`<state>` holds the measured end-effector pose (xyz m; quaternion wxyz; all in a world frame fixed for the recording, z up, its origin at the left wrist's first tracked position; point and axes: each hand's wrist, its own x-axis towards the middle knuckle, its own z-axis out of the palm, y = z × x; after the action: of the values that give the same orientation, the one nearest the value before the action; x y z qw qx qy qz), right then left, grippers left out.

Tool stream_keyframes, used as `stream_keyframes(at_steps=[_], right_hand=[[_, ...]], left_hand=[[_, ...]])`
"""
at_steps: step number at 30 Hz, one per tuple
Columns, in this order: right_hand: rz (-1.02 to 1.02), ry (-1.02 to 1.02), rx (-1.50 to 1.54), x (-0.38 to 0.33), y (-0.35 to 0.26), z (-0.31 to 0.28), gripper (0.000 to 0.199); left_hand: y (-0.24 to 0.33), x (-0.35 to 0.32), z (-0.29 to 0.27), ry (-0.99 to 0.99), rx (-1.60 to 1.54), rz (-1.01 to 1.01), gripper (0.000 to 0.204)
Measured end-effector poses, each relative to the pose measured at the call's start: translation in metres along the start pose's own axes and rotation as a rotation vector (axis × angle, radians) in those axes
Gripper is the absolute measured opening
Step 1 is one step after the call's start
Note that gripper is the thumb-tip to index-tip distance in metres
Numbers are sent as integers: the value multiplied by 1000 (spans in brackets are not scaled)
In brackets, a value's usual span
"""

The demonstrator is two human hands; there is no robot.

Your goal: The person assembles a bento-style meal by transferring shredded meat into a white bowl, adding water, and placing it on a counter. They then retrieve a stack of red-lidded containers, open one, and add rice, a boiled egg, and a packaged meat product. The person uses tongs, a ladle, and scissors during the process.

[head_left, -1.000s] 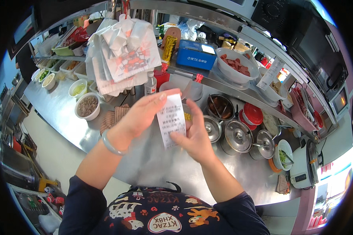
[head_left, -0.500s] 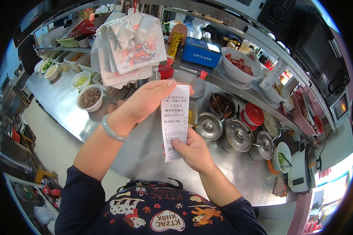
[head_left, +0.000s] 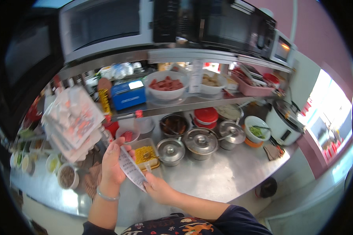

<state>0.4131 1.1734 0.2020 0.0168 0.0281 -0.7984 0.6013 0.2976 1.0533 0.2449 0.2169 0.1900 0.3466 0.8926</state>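
A long white paper receipt (head_left: pixel 131 169) is held between both my hands above the steel counter (head_left: pixel 219 180). My left hand (head_left: pixel 113 164) grips its upper end, with a bracelet on that wrist. At the slip's lower end, my right hand (head_left: pixel 157 188) pinches it. The slip hangs tilted, its top toward the left. Just behind it sits a tray of yellow corn (head_left: pixel 146 154).
Lidded steel pots (head_left: pixel 200 141) stand on the counter beside a rice cooker (head_left: pixel 284 121). A bundle of plastic bags (head_left: pixel 74 121) hangs at left above small bowls (head_left: pixel 66 177). The shelf holds a blue box (head_left: pixel 128 94) and a bowl of red food (head_left: pixel 166 85). Microwaves (head_left: pixel 106 23) sit above.
My head has turned up and to the right, so the microwaves and rice cooker come into view. The receipt has dropped lower and now tilts, still held by both hands.
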Motion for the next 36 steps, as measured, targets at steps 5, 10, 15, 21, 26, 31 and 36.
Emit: stream_keyframes(at_steps=[5,10,15,21,26,31,36], right_hand=[[58,90,137,-39,18,-50,42],[-50,189,-22,-58,40,-114,37],[8,149,-71,-81,69,-217,25],[-264,271,-344,-45,116,-348,17],[-115,555,479,54,107,-465,23],[-300,543,416,92,110,-473,23],[-425,237,-164,98,90,-403,14]], left_hand=[[-55,23,48,-248,-199,-32,17],[-102,48,108,-142,-291,-132,27],[-159,74,167,-154,-347,-98,31],[-119,126,198,-77,-492,312,28],[-127,71,177,-62,-156,501,30],[-194,14,146,90,207,347,36],[-222,42,148,268,719,478,42]])
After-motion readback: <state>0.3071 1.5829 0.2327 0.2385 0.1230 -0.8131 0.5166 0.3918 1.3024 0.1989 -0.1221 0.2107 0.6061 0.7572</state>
